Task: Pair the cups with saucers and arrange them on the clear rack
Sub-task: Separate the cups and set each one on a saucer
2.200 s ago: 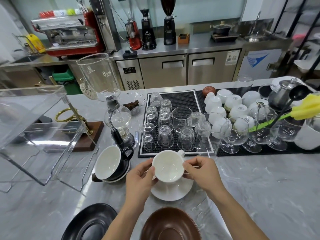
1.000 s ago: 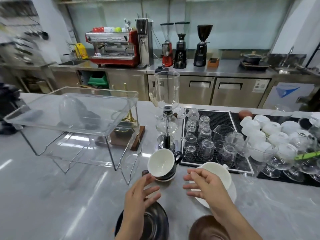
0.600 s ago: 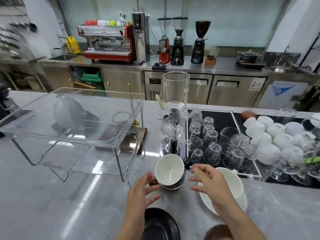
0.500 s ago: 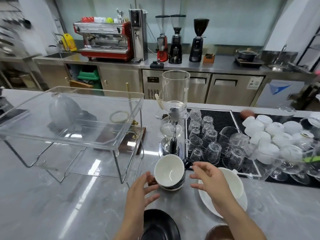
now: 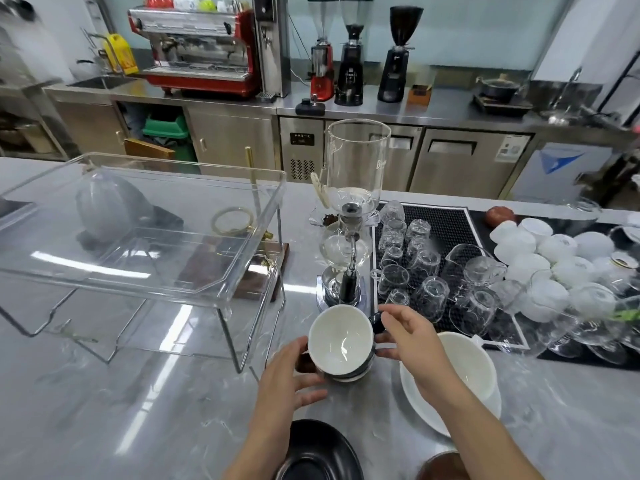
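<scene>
The fingers [image 5: 389, 311] of the right hand [image 5: 414, 337] are bent a little and spread around the right side of the dark cup [image 5: 341, 342], close to its handle [image 5: 377, 322], but I cannot tell if they pinch it yet. The left hand [image 5: 289, 372] is open with loose fingers, right at the left side of the same cup, maybe just touching it. This cup is dark outside and white inside, round and shiny, and it seems to sit in another cup on a saucer with a pale rim. The stack stands just in front of the glass coffee maker [image 5: 349, 237]. A white cup [image 5: 465, 367] on its white saucer [image 5: 420, 408] is just to the right of the dark cup. A black saucer [image 5: 320, 452] and a brown saucer [image 5: 438, 465] lie nearer the person than the dark cup. I think the cup is hard, smooth and a bit slippery, and it would break if dropped. It should be light enough for one hand. A good way is to hold the handle with one hand and steady the other side. The clear rack [image 5: 145, 237] is to the left of the dark cup and has no cups on it yet.
</scene>
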Demonstrator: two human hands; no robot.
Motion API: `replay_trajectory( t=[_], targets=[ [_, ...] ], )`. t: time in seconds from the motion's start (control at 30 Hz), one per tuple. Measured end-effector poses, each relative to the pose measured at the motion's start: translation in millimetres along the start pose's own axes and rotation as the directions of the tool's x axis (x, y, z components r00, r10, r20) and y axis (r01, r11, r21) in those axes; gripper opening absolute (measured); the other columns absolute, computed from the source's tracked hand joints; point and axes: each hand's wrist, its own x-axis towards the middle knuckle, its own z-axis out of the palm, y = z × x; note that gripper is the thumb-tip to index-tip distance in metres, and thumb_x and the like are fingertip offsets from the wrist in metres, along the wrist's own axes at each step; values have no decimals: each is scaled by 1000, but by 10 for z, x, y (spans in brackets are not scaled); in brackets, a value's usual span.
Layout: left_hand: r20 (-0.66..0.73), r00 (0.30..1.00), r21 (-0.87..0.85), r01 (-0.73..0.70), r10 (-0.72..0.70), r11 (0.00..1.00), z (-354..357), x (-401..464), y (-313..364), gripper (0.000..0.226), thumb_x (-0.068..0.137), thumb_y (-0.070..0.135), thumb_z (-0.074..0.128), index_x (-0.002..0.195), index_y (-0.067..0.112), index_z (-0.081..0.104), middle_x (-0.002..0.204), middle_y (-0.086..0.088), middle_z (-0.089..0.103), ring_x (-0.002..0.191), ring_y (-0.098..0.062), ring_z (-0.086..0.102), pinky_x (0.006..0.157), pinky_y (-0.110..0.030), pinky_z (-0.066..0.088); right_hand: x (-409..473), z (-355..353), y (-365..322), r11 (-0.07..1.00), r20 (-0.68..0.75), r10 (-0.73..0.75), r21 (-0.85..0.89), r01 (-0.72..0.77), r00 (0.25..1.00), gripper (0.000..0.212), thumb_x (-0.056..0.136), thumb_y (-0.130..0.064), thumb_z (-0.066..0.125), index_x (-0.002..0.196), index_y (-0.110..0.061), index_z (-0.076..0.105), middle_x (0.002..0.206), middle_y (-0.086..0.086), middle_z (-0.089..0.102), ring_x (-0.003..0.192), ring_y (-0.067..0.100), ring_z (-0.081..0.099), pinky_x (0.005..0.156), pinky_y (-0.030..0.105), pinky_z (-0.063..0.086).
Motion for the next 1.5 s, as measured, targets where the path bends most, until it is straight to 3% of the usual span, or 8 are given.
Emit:
replay_trajectory(
  t=[0.17, 0.37, 0.7, 0.83, 1.1, 1.23, 1.37, 1.5],
  targets=[
    [-11, 999, -34, 42, -43, 999, 26, 29, 41, 27, 101, 22, 49, 110, 19, 74, 117, -10, 66, 83, -45, 76, 55, -34, 62, 63, 32, 32, 1000, 25, 3, -3, -3, 1000, 21, 102, -13, 51, 101, -22, 70, 85, 2, 66, 70, 18, 60, 59, 27, 57],
    [-16, 998, -26, 56, -56, 998, 17, 48, 37, 28, 102, 26, 49, 109, 22, 75, 119, -12, 66, 80, -44, 77, 57, -32, 63, 51, 37, 68, 998, 119, -46, -36, 51, 992, 17, 103, -18, 50, 99, -19, 67, 82, -3, 69, 64, 5, 63, 59, 20, 55],
    [37, 998, -52, -38, 40, 998, -9, -39, 40, 38, 103, 21, 43, 97, 27, 80, 117, -12, 65, 81, -47, 76, 62, -35, 64, -38, 25, -50, 987, 148, -133, -68, 144, 980, 15, 103, -10, 50, 96, -11, 64, 79, 1, 64, 71, 15, 55, 65, 25, 49],
    [47, 994, -117, -91, 97, 989, -51, -143, 63, 21, 93, 28, 64, 108, 20, 76, 104, -16, 74, 80, -50, 75, 62, -39, 64, -132, 6, -146, 980, 149, -175, -66, 187, 973, 16, 102, -11, 51, 94, -12, 64, 74, 0, 63, 65, 12, 55, 63, 24, 50],
    [187, 952, -71, -233, 243, 970, -206, -482, -38, 67, 60, 11, 83, 123, 23, 62, 126, -16, 61, 84, -42, 75, 73, -36, 63, -452, -31, -133, 974, 168, -223, 9, 224, 960, 18, 102, -14, 51, 91, -13, 65, 66, -8, 66, 55, 7, 57, 57, 22, 52],
    [233, 929, 31, -302, 286, 953, -305, -674, -143, 71, 62, 11, 82, 123, 40, 59, 124, 12, 66, 90, -33, 75, 78, -34, 61, -625, -44, -33, 978, 197, -208, 57, 200, 958, 20, 97, -26, 54, 94, -10, 65, 71, -1, 69, 59, 14, 62, 59, 25, 55],
    [187, 936, 75, -315, 297, 946, -365, -847, -271, 70, 62, 21, 85, 124, 41, 60, 131, 12, 63, 98, -32, 74, 84, -41, 62, -777, -46, 103, 984, 214, -175, 81, 161, 961, 18, 99, -21, 52, 97, -9, 65, 74, 5, 69, 59, 16, 62, 57, 24, 55],
    [77, 977, -117, -191, 201, 974, -400, -981, -298, 46, 76, 28, 80, 120, 33, 66, 124, 3, 71, 108, -23, 73, 79, -43, 63, -909, -17, 173, 990, 268, -116, 106, 91, 956, 19, 102, -18, 50, 99, -6, 64, 81, 13, 64, 65, 22, 64, 64, 34, 61]
  ],
)
